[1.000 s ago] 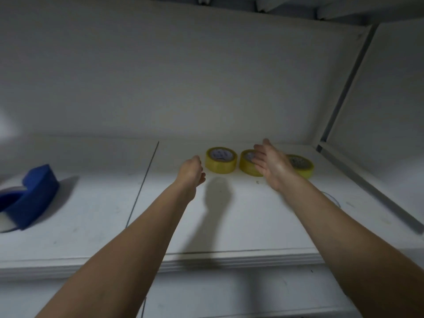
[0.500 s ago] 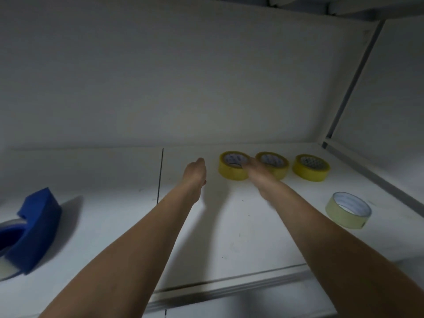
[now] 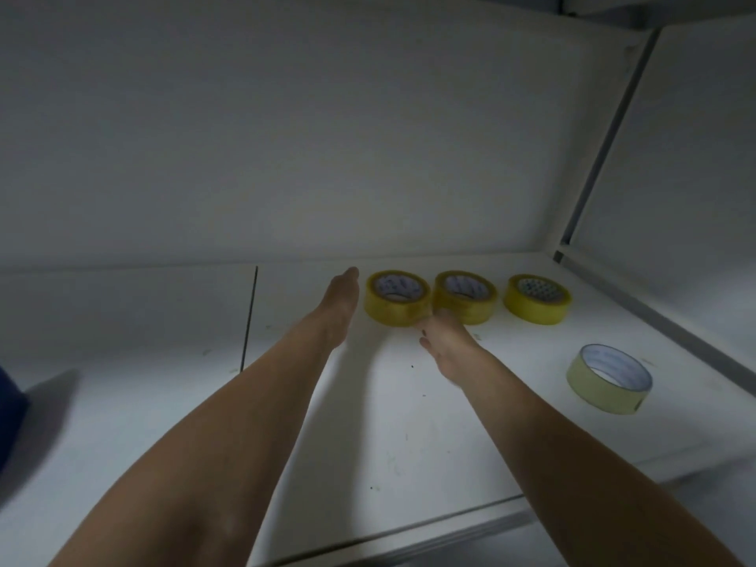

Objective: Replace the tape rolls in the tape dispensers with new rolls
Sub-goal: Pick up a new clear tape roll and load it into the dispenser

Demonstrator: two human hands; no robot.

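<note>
Three yellow tape rolls lie flat in a row at the back of the white shelf (image 3: pixel 409 435): a left roll (image 3: pixel 397 297), a middle roll (image 3: pixel 465 296) and a right roll (image 3: pixel 537 298). My left hand (image 3: pixel 341 302) reaches forward with straight fingers, just left of the left roll and close to its side. My right hand (image 3: pixel 446 341) stretches toward the gap between the left and middle rolls, its fingertips at their front edges. Neither hand holds anything. A blue tape dispenser (image 3: pixel 7 407) shows only as a sliver at the left edge.
A paler, thinner tape roll (image 3: pixel 608 378) lies nearer me on the right of the shelf. The shelf's back wall (image 3: pixel 286 157) stands right behind the rolls and a side wall (image 3: pixel 695 178) closes the right. A dark seam (image 3: pixel 249 317) crosses the shelf.
Both hands have moved forward to the yellow rolls, the right one dropping from above them to their front edges. The view shifted right, pushing the blue dispenser almost out of frame.
</note>
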